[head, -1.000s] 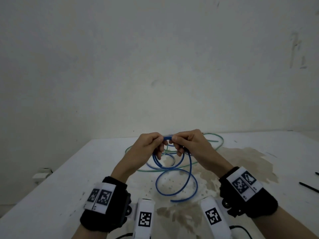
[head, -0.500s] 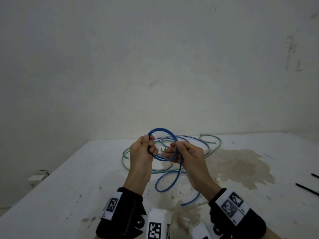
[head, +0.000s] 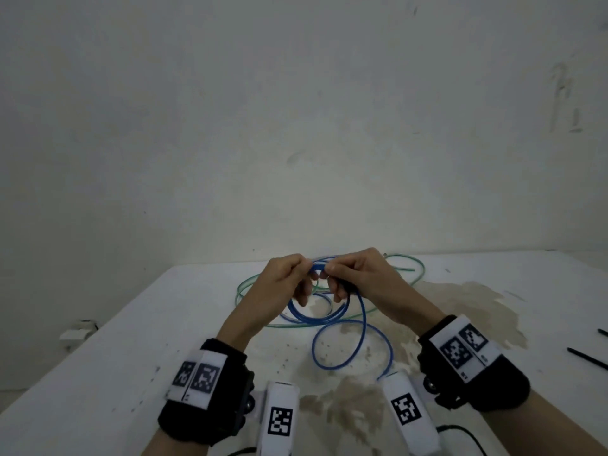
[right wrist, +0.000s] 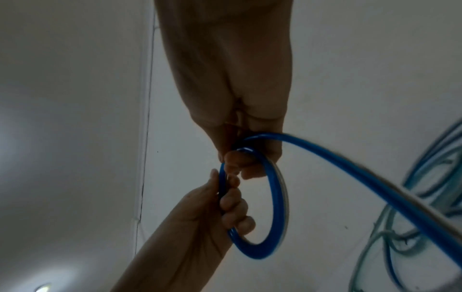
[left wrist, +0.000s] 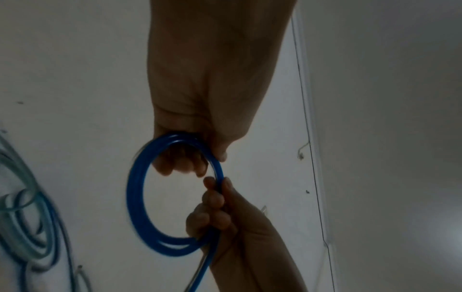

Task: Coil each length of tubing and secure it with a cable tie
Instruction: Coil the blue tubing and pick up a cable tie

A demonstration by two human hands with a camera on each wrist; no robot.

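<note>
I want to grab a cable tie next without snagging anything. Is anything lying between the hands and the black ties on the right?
Nothing visible does. Both the left hand and right hand grip the blue tubing; bare, stained table separates them from the black ties.

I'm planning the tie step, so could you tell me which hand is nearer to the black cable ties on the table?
Right. The right hand is on the cable ties' side, though well short of them; the left hand is farther, across the blue tubing both hold.
</note>
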